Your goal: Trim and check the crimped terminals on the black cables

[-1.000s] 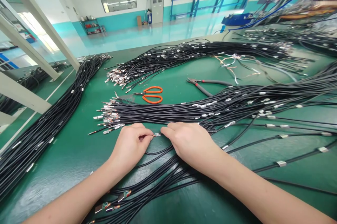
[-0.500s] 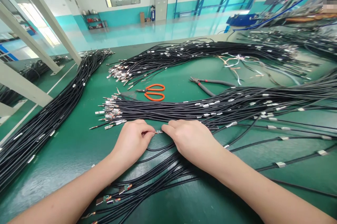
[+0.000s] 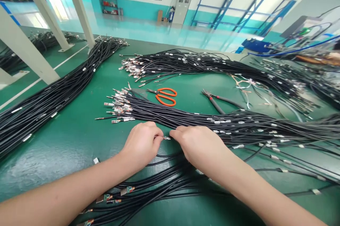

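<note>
Between my two hands a small silvery connector (image 3: 166,137) on a cable end shows in the gap. My left hand (image 3: 145,141) pinches its left side with thumb and forefinger. From the other side my right hand (image 3: 198,144) is closed on the cable, whose run is mostly covered by the hand. Just behind them lies a bundle of black cables (image 3: 164,111) with bare metal connectors at its left end. Closer to me, several loose black cables (image 3: 154,176) end in small green circuit boards (image 3: 130,189), passing beneath my right hand.
Orange-handled scissors (image 3: 166,96) and grey-handled pliers (image 3: 219,102) lie behind the near bundle. Another cable bundle (image 3: 183,61) stretches across the back, and a long one (image 3: 71,80) runs along the left beside pale posts (image 3: 77,6). Scrap wires (image 3: 248,84) lie right of the pliers.
The camera view has turned, so the scene sits further right and tilts more. Both hands keep the same hold around the connector.
</note>
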The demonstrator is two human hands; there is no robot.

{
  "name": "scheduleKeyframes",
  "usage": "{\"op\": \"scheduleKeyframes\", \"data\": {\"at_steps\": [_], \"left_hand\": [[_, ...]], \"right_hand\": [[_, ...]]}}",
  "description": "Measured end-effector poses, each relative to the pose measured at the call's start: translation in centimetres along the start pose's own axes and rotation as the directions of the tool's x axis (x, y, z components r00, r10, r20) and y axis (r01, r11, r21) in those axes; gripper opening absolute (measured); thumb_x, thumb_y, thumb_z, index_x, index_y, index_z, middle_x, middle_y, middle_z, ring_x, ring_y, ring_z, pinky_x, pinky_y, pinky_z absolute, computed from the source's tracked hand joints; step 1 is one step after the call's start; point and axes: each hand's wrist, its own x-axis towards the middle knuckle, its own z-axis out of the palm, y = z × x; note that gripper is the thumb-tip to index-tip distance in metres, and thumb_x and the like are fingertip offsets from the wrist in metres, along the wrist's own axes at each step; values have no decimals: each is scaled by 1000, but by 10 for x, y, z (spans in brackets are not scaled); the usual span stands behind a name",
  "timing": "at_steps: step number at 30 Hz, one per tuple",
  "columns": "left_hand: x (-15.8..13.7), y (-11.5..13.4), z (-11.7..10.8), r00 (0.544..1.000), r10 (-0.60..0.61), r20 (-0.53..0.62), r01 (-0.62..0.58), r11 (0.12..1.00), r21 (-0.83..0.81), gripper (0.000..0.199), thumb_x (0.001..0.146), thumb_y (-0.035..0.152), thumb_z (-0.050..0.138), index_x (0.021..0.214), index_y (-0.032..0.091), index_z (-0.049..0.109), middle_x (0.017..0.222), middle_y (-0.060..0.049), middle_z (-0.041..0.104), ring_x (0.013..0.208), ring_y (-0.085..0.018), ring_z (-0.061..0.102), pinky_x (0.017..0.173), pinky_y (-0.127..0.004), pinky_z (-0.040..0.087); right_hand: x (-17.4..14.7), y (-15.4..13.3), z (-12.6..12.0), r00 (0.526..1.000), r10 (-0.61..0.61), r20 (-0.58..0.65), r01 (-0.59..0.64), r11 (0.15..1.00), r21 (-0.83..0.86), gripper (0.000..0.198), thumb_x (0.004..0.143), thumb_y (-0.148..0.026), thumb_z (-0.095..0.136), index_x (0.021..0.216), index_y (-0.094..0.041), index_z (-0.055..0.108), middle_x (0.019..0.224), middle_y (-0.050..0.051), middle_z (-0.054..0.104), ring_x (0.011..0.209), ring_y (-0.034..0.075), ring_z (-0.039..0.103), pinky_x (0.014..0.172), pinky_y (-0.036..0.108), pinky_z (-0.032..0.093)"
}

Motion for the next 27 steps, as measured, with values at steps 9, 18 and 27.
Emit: {"op": "scheduleKeyframes", "data": {"at_steps": [9, 18, 27], "left_hand": [[1, 0, -1, 999, 48, -7, -48, 999, -21, 21, 73, 6, 49, 59, 17, 60, 57, 2, 49, 56, -11, 44, 51, -23, 31], [2, 2, -2, 999, 38, 9, -38, 999, -37, 21, 73, 5, 49, 62, 17, 63, 58, 2, 51, 55, -10, 43, 51, -23, 31], [1, 2, -4, 999, 45, 28, -44, 998, -35, 22, 75, 7, 49, 64, 18, 64, 60, 1, 55, 58, -11, 46, 52, -23, 33]], "right_hand": [[1, -5, 1, 999, -5, -37, 4, 1000, -13, 28, 66, 1, 45, 79, -19, 60, 65, 0, 60, 55, 17, 58, 47, 26, 28], [-6, 3, 14, 992, 22, -124, -12, 997, 79, 24, 70, -2, 47, 79, -21, 60, 63, -2, 59, 54, 14, 55, 46, 25, 22], [-9, 7, 13, 984, 47, -171, -30, 995, 98, 24, 71, -3, 45, 77, -20, 60, 63, -2, 58, 53, 11, 52, 47, 24, 22]]}}
